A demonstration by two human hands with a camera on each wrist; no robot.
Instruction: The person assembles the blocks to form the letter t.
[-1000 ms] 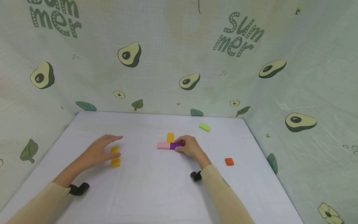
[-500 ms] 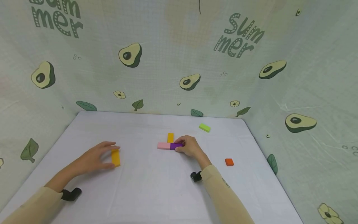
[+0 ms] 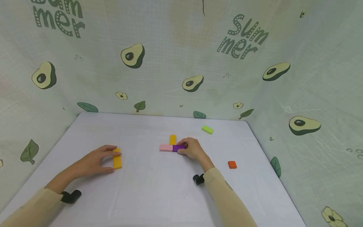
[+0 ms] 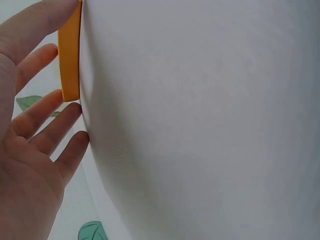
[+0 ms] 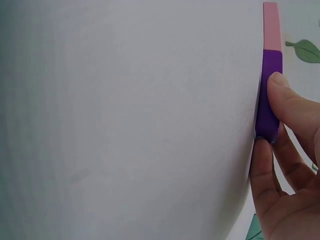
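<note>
The left hand [image 3: 95, 162] curves its fingers round the flat yellow rectangular block [image 3: 117, 162], thumb by its near end, fingertips toward the far end. The right hand [image 3: 193, 149] pinches the dark purple rectangular block [image 3: 176, 148]; left of those fingertips, the pale pink rectangular block [image 3: 166, 148] touches it.

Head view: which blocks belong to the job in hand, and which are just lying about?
Likely in the job:
purple rectangular block, pinched by the right hand
pink rectangular block, end to end with it
small yellow rectangular block, just beyond their joint
long yellow rectangular block, at the left hand

Seemingly lying about, away from both hands:
lime-green rectangular block
orange-red square block
</note>
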